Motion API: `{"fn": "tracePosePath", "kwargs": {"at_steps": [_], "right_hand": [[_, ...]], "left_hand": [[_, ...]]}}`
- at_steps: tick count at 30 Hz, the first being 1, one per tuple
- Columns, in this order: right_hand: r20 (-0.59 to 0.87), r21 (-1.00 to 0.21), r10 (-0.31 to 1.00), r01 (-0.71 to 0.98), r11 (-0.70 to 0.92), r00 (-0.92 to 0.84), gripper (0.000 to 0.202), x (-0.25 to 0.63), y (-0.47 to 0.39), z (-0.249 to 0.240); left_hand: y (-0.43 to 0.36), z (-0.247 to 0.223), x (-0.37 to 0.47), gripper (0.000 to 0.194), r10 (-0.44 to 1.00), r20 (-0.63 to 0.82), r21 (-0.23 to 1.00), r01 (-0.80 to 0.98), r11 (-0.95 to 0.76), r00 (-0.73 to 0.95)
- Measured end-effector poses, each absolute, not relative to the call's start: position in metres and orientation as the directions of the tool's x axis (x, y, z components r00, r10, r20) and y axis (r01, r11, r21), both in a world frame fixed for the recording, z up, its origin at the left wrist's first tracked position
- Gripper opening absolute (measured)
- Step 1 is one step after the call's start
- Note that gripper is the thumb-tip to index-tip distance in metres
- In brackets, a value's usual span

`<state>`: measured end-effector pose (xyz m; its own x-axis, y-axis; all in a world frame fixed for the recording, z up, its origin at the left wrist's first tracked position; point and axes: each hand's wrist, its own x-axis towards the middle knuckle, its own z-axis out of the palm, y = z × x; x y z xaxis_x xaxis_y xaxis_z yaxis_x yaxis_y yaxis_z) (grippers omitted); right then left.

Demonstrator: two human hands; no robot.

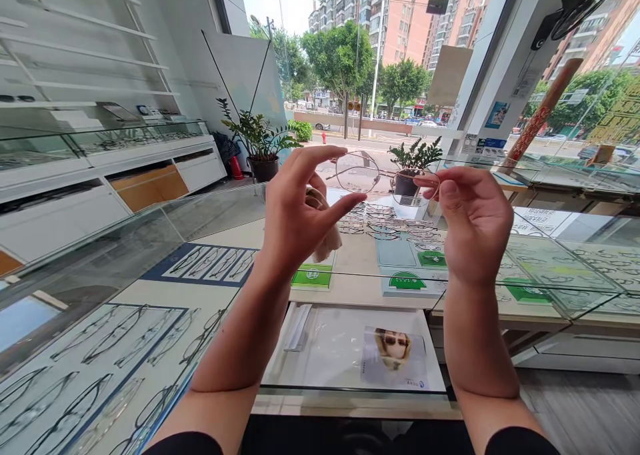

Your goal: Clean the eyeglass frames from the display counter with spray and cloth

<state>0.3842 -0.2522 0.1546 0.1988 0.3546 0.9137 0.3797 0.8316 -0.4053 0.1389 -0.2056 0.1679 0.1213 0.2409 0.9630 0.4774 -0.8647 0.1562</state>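
A pair of thin-rimmed round eyeglasses is held up above the glass counter. My right hand pinches its right end between thumb and fingers. Around the left lens, the thumb and index finger of my left hand are spread, their tips close to the upper and lower rim; whether they touch it I cannot tell. A crumpled beige cloth is tucked in that hand's curled other fingers, partly hidden behind the palm.
Below, the glass display counter holds rows of eyeglasses and green-and-white cards. In front is a white tray with a printed leaflet. Potted plants stand behind, by the window.
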Motion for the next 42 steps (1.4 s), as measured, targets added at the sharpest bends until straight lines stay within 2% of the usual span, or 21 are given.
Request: {"fn": "tracePosePath", "kwargs": {"at_steps": [14,22,30,35,42], "right_hand": [[0.924,-0.382,0.339,0.423,0.822,0.176,0.024,0.385,-0.251,0.155],[0.905,-0.413,0.365,0.246,0.877,0.218,0.018,0.386,-0.244,0.155],[0.927,-0.371,0.319,0.355,0.858,0.198,0.014,0.376,-0.247,0.156],[0.931,-0.361,0.319,0.318,0.877,0.177,0.008,0.374,-0.249,0.156],[0.912,-0.407,0.365,0.329,0.852,0.185,0.015,0.376,-0.244,0.154]], "left_hand": [[-0.208,0.167,0.139,0.063,0.254,0.96,0.178,0.445,-0.878,0.118],[-0.207,0.167,0.136,0.069,0.275,0.954,0.201,0.417,-0.886,0.124],[-0.208,0.168,0.139,0.061,0.291,0.944,0.197,0.449,-0.872,0.152],[-0.208,0.17,0.138,0.056,0.269,0.95,0.159,0.491,-0.857,0.162],[-0.211,0.17,0.139,0.051,0.264,0.95,0.151,0.494,-0.856,0.166]]}}
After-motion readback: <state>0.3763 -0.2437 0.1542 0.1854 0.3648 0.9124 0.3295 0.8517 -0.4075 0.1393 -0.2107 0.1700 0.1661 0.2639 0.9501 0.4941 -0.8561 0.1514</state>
